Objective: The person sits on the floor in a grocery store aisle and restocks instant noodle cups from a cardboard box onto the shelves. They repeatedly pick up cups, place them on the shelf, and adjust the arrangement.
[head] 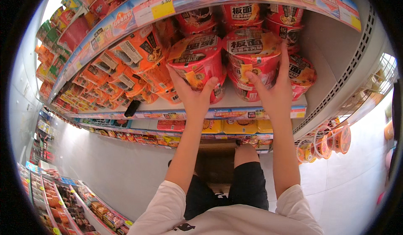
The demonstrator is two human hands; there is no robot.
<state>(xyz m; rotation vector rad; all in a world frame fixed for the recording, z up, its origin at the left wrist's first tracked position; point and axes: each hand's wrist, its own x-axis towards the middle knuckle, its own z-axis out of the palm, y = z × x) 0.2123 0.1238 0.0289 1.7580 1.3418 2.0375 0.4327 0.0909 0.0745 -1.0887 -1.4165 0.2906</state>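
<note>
Two stacks of red instant noodle cups stand side by side on a store shelf. My left hand [193, 93] grips the upper red noodle cup [196, 57] of the left stack, thumb on its front and fingers at its left side. Around the upper red noodle cup [253, 47] of the right stack, my right hand [275, 87] has its thumb in front and fingers along the right side. Part of another cup shows beneath each. To the right sits a separate red noodle cup [300, 73], partly behind my right hand.
Orange noodle cups [149, 58] crowd the shelf to the left. An upper shelf edge [151, 10] with price tags overhangs the cups. A cardboard box [215, 162] stands between my legs. Cups in a wire rack [322, 143] hang off the right side. Low goods shelves [72, 200] lie behind left.
</note>
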